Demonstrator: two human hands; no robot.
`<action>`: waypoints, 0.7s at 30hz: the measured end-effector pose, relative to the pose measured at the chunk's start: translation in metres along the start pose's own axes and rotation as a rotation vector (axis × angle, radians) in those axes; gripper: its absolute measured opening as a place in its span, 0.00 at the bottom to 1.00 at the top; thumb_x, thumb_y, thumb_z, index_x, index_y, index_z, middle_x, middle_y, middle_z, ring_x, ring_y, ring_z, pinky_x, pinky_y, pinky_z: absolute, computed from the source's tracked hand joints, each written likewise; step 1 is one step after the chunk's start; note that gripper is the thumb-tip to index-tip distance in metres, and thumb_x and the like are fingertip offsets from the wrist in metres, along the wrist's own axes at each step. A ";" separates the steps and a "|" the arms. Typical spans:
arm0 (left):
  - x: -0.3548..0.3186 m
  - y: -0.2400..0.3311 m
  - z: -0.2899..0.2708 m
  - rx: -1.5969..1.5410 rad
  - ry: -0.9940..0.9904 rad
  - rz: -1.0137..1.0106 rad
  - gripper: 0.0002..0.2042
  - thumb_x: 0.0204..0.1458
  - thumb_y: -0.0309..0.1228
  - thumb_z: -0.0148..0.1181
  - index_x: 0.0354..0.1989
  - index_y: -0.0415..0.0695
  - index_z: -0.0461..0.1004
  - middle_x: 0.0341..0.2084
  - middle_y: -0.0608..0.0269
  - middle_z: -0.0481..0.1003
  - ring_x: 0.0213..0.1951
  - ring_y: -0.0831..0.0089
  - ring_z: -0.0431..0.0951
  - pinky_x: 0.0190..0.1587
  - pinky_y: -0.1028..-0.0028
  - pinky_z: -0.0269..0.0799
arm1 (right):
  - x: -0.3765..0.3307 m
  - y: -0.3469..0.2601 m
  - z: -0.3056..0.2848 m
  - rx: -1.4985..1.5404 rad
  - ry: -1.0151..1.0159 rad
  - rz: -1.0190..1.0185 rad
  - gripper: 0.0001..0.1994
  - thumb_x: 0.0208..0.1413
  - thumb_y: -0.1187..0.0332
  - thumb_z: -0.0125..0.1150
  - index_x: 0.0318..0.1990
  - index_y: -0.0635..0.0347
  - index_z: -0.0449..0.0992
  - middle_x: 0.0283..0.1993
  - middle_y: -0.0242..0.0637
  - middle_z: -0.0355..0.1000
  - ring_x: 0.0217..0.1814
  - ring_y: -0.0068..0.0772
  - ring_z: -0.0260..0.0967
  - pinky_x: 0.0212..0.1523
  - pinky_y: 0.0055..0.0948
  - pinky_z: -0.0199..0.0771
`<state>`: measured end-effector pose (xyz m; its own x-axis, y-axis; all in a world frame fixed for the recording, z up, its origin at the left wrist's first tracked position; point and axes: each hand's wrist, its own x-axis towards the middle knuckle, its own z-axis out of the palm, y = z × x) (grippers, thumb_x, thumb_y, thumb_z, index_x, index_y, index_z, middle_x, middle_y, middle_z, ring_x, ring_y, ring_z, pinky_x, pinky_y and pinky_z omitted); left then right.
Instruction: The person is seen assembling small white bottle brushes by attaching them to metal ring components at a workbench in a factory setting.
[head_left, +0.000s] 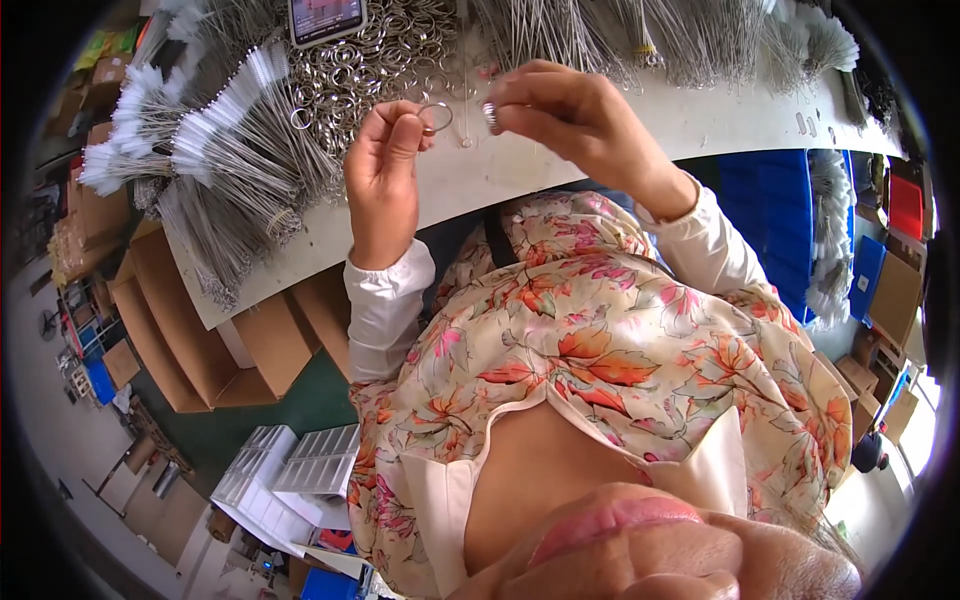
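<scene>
Pinching a metal ring (450, 119), the left hand (386, 185) faces the right hand (580, 118).

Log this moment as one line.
left hand: pinching round silvery metal ring | right hand: pinching small ridged silvery piece | on off-white table: heap of silvery metal rings, white-bristled wire brushes

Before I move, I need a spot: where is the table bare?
Right of the right hand: a table strip between the far brushes and near edge (small metal pieces at its right end). A smaller patch lies near the edge between that hand and the left hand. Crowded: leftward, brush bundles and ring heap.
</scene>
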<state>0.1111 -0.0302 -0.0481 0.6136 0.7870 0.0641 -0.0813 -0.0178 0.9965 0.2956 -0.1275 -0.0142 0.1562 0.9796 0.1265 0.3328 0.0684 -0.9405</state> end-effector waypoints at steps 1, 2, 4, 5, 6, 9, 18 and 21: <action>-0.002 0.006 0.007 -0.244 0.027 -0.050 0.10 0.58 0.33 0.50 0.39 0.39 0.69 0.30 0.67 0.70 0.32 0.79 0.66 0.39 0.78 0.65 | 0.005 -0.007 0.003 0.094 -0.031 0.004 0.07 0.49 0.71 0.61 0.35 0.63 0.77 0.30 0.33 0.71 0.30 0.21 0.70 0.30 0.20 0.69; -0.002 0.009 0.013 -0.489 0.053 -0.097 0.09 0.58 0.32 0.50 0.39 0.39 0.68 0.31 0.66 0.71 0.31 0.80 0.67 0.37 0.80 0.65 | 0.010 -0.011 0.007 0.186 -0.062 0.008 0.07 0.49 0.71 0.61 0.35 0.63 0.77 0.32 0.34 0.72 0.33 0.22 0.70 0.32 0.21 0.69; -0.004 0.009 0.016 -0.594 0.048 -0.103 0.08 0.59 0.31 0.49 0.40 0.38 0.67 0.32 0.64 0.71 0.31 0.80 0.68 0.36 0.80 0.67 | 0.013 -0.010 0.018 0.249 -0.032 -0.106 0.07 0.48 0.72 0.62 0.35 0.63 0.77 0.33 0.36 0.72 0.35 0.26 0.71 0.34 0.22 0.69; -0.005 0.010 0.019 -0.607 0.069 -0.112 0.08 0.59 0.31 0.48 0.40 0.38 0.67 0.32 0.63 0.71 0.30 0.80 0.69 0.35 0.79 0.68 | 0.013 -0.010 0.021 0.200 -0.031 -0.161 0.07 0.48 0.72 0.62 0.35 0.63 0.77 0.33 0.36 0.72 0.35 0.27 0.71 0.34 0.22 0.70; -0.006 0.010 0.020 -0.620 0.090 -0.122 0.09 0.59 0.31 0.48 0.40 0.38 0.67 0.32 0.63 0.71 0.30 0.79 0.70 0.34 0.79 0.69 | 0.013 -0.010 0.024 0.151 -0.030 -0.217 0.06 0.48 0.73 0.62 0.35 0.62 0.78 0.34 0.37 0.73 0.35 0.29 0.71 0.34 0.23 0.70; -0.011 0.012 0.019 -0.534 0.130 -0.059 0.07 0.56 0.27 0.52 0.40 0.37 0.69 0.31 0.64 0.72 0.28 0.79 0.72 0.31 0.80 0.70 | 0.011 -0.017 0.026 0.118 -0.036 -0.223 0.05 0.48 0.74 0.62 0.33 0.62 0.78 0.34 0.37 0.73 0.35 0.34 0.72 0.34 0.26 0.72; -0.018 0.024 0.017 0.370 0.261 0.303 0.05 0.54 0.19 0.53 0.36 0.33 0.74 0.30 0.61 0.77 0.31 0.80 0.75 0.34 0.82 0.70 | 0.008 -0.017 0.030 0.091 -0.039 -0.382 0.05 0.45 0.75 0.64 0.32 0.62 0.78 0.35 0.37 0.73 0.33 0.35 0.74 0.33 0.26 0.73; -0.018 0.029 0.016 -0.290 0.163 0.044 0.06 0.51 0.19 0.55 0.38 0.35 0.75 0.28 0.61 0.76 0.31 0.78 0.76 0.33 0.80 0.73 | 0.006 -0.018 0.032 0.061 0.029 -0.404 0.05 0.44 0.76 0.65 0.31 0.62 0.77 0.35 0.36 0.73 0.33 0.35 0.74 0.33 0.26 0.74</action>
<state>0.1099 -0.0547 -0.0198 0.4723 0.8783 0.0741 -0.3396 0.1038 0.9348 0.2605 -0.1168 -0.0069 0.0506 0.8661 0.4972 0.3171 0.4582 -0.8304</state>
